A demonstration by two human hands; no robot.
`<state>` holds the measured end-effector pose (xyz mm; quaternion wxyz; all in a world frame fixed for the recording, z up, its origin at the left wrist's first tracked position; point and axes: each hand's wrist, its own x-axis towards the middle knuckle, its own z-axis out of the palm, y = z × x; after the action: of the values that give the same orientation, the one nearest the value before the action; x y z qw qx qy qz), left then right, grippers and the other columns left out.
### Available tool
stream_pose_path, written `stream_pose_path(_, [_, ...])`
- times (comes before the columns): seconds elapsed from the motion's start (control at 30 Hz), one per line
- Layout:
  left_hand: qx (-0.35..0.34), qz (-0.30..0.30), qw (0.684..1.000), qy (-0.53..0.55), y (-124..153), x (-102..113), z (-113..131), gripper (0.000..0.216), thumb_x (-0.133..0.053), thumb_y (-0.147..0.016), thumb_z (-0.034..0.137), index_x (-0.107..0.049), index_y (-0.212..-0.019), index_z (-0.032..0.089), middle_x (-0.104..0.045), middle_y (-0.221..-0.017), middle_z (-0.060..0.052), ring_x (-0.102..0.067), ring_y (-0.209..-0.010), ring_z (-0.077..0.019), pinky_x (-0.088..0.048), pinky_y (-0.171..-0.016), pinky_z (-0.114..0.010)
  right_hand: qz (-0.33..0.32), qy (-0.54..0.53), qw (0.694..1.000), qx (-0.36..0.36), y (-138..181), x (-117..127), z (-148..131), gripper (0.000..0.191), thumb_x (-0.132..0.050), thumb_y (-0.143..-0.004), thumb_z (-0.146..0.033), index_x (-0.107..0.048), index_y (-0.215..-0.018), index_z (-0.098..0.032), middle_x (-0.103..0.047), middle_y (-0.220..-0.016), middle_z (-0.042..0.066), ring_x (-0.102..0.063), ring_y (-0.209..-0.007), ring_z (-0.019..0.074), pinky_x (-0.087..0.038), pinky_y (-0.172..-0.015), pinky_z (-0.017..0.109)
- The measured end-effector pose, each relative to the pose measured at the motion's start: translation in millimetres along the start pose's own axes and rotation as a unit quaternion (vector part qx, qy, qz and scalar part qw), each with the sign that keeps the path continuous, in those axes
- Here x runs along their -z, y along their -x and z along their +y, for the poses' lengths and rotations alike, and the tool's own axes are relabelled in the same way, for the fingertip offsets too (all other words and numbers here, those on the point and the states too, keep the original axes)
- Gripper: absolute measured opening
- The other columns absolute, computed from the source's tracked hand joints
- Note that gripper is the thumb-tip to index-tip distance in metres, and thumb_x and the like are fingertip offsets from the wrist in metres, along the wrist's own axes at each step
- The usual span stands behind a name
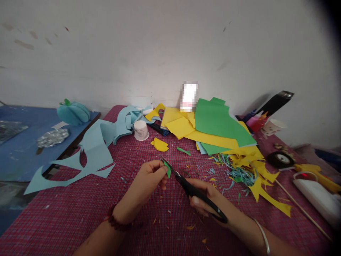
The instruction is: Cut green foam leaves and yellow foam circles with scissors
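Observation:
Between the fingers and thumb of my left hand (153, 173) is a small piece of green paper (168, 170). My right hand (205, 199) grips black-handled scissors (198, 193), whose blades lie against the green piece beside my left thumb. Just beyond my hands rests a yellow paper cutout (160, 144) with a rounded shape. A narrow green paper strip (183, 151) lies to its right. Behind the cutout stands a white paper cup (141, 130).
Blue paper offcuts (99, 142) spread across the left. Green sheets (218, 121) and yellow sheets (181, 126) pile at the back, near a lit phone (189, 96). Shredded paper (242, 174), a stick (303, 209) and a white device (317, 199) lie right. A blue paper pumpkin (74, 112) sits far left.

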<state>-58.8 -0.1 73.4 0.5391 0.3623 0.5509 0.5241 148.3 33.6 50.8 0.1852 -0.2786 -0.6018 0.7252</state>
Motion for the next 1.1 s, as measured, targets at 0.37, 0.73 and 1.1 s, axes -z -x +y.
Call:
stream_pose_path(0.37, [0.013, -0.002, 1.000, 0.017, -1.1, -1.0, 0.9, 0.023, -0.060, -0.074, 0.027, -0.054, -0.054, 0.017, -0.053, -0.049, 0.003, -0.046, -0.042, -0.0080, -0.041, -0.040, -0.019, 0.007, -0.005, 1.000, -0.021, 2.1, -0.3, 1.6, 0.061, -0.067, -0.077, -0.052, -0.055, -0.124, -0.015, -0.038, -0.052, -0.009, -0.029, -0.039, 0.0038, -0.022, -0.036, 0.018])
stream_pose_path(0.73, [0.010, 0.019, 1.000, 0.021, -0.5, -4.6, -0.1, 0.022, -0.061, -0.072, 0.029, -0.055, -0.054, 0.017, -0.053, -0.050, 0.003, -0.048, -0.042, -0.0088, -0.041, -0.041, -0.020, 0.020, 0.002, 1.000, -0.022, 3.3, -4.6, -2.7, 0.062, -0.065, -0.077, -0.053, -0.056, -0.125, -0.015, -0.037, -0.052, -0.008, -0.027, -0.038, 0.0036, -0.022, -0.036, 0.018])
stream_pose_path(1.1, [0.011, 0.016, 0.999, 0.032, -0.3, -3.9, -0.9, 0.021, -0.061, -0.074, 0.025, -0.055, -0.055, 0.016, -0.054, -0.051, 0.003, -0.048, -0.043, -0.0084, -0.041, -0.041, -0.020, 0.033, 0.011, 0.999, -0.015, -0.2, 2.1, -0.2, 0.054, -0.067, -0.078, -0.046, -0.057, -0.124, -0.019, -0.042, -0.056, -0.007, -0.028, -0.038, 0.0029, -0.023, -0.035, 0.018])
